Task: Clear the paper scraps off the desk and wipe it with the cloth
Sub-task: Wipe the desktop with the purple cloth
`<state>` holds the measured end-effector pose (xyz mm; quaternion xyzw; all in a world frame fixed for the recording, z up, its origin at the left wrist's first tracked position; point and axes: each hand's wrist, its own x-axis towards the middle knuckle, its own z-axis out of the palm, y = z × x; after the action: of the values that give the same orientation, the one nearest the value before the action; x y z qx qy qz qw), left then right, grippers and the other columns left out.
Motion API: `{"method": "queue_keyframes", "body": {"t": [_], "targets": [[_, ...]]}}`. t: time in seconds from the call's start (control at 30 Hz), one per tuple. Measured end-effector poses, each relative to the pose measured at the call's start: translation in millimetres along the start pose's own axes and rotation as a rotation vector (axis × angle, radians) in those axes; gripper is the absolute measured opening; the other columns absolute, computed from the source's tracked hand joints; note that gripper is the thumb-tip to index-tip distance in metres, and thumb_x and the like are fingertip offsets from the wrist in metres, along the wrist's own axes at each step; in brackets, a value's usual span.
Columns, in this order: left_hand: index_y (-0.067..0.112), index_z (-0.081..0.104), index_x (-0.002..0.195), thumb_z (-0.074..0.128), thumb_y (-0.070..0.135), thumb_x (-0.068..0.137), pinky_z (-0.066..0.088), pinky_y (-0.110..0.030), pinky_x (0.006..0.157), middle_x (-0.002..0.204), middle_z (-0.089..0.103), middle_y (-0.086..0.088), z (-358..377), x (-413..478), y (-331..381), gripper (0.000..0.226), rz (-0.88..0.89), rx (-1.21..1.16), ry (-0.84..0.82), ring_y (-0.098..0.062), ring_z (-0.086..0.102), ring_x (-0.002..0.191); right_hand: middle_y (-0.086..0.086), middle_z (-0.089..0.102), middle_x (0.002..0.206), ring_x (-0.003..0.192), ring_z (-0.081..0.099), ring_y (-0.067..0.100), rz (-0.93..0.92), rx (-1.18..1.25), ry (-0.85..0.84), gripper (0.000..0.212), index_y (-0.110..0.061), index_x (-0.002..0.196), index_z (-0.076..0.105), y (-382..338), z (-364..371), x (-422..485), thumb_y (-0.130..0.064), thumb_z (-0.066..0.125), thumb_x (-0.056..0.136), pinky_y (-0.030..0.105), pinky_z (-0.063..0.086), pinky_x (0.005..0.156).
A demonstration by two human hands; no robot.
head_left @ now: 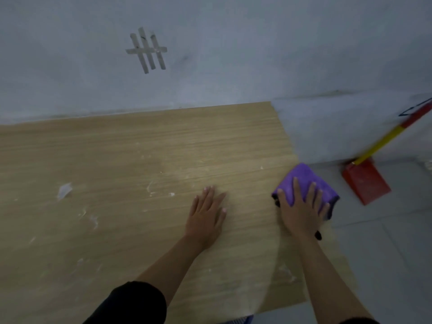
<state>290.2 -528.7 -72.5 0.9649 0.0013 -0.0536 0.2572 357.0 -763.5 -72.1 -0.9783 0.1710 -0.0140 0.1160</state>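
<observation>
A light wooden desk [140, 160] fills the lower left of the head view. My right hand [301, 206] presses flat on a folded purple cloth [301, 176] at the desk's right edge, part of the cloth hanging past it. My left hand [207, 211] lies flat on the bare desktop, fingers together, holding nothing. A white paper scrap [64, 190] sits at the left. Small white bits and smears [93, 219] are scattered across the wood.
A grey wall [210, 54] with crossed tape strips [147, 50] rises behind the desk. To the right, on the grey floor, stands a red dustpan [365, 183] with a yellow and red handle [383, 139]. The desk's right edge runs diagonally under my right hand.
</observation>
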Motion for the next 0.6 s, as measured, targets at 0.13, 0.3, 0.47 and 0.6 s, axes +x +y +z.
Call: {"method": "queue_keyframes", "body": {"t": [0.13, 0.3, 0.47, 0.6], "targets": [[0.035, 0.020, 0.143, 0.001, 0.057, 0.081, -0.005, -0.033, 0.117, 0.157, 0.001, 0.004, 7.6, -1.7, 6.2, 0.069, -0.008, -0.003, 0.015, -0.004, -0.016, 0.138, 0.008, -0.007, 0.156, 0.141, -0.011, 0.032, 0.152, 0.066, -0.090, 0.075, -0.034, 0.143, -0.004, 22.4, -10.9, -52.6, -0.075, 0.006, 0.082, 0.058, -0.013, 0.110], [0.025, 0.022, 0.144, 0.006, 0.052, 0.085, -0.001, -0.033, 0.119, 0.155, 0.006, 0.008, -1.5, -9.9, 11.6, 0.066, 0.075, -0.072, 0.046, -0.005, -0.008, 0.140, 0.016, 0.005, 0.156, 0.142, 0.001, 0.037, 0.206, 0.070, -0.050, 0.069, -0.031, 0.145, 0.010, -9.7, -2.5, -96.8, -0.067, 0.019, 0.087, 0.060, -0.003, 0.111], [0.030, 0.026, 0.142, 0.025, 0.043, 0.095, 0.002, -0.020, 0.117, 0.149, 0.015, 0.020, -10.5, -14.2, 20.0, 0.049, 0.323, -0.300, -0.136, 0.005, 0.005, 0.140, 0.015, 0.054, 0.132, 0.124, 0.049, 0.033, -0.159, 0.355, -0.032, 0.048, -0.016, 0.123, 0.059, -72.0, 3.5, -125.9, -0.037, 0.033, 0.089, 0.042, 0.023, 0.106], [0.040, 0.019, 0.143, 0.020, 0.056, 0.092, 0.004, -0.033, 0.117, 0.153, 0.015, 0.015, 3.9, -10.2, 11.3, 0.053, 0.387, -0.001, -0.079, 0.001, 0.008, 0.142, 0.011, 0.062, 0.112, 0.101, 0.050, 0.020, -0.090, 0.758, 0.082, 0.049, -0.008, 0.115, 0.060, -75.4, -14.5, -91.9, -0.037, 0.031, 0.089, 0.018, 0.031, 0.087]]}}
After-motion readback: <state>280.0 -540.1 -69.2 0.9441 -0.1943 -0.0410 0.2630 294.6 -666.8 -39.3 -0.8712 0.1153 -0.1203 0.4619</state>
